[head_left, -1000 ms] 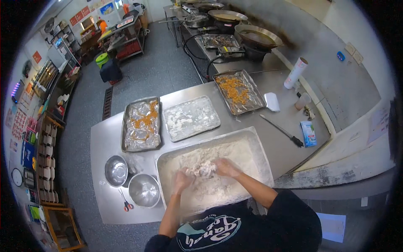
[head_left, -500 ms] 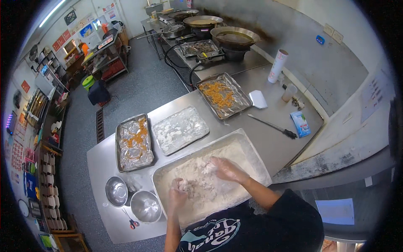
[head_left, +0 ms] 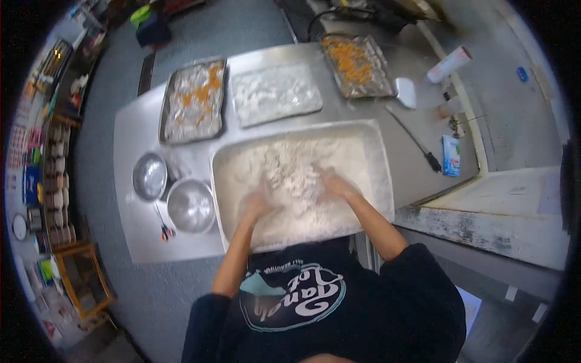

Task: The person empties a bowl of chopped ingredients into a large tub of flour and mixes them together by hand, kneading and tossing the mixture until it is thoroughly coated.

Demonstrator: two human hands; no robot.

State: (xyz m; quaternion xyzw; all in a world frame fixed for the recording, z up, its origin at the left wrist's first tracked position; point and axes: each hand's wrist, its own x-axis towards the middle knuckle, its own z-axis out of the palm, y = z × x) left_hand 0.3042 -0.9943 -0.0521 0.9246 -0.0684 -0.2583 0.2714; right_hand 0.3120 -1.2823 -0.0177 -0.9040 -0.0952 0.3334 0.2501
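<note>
Both hands are down in the big metal pan (head_left: 381,163) of flour (head_left: 290,175) that sits at the near edge of the steel table (head_left: 130,127). The left hand (head_left: 255,204) lies in the flour toward the near left of the pan, and the right hand (head_left: 334,184) is a little farther in, just right of the middle heap. Both are blurred and coated white, so I cannot tell whether the fingers are spread or closed on anything.

Just left of the pan stand two round metal bowls (head_left: 190,206), touching or nearly so, with small red-handled scissors (head_left: 164,228) lying in front of them.

Farther back lie three trays side by side: a foil-lined tray (head_left: 192,100) with orange bits on the left, a tray of floured pieces (head_left: 275,94) in the middle, and a tray of orange fried pieces (head_left: 357,65) on the right. A long dark-handled knife (head_left: 416,142) lies to the right of the pan, near a small blue packet (head_left: 451,155).
</note>
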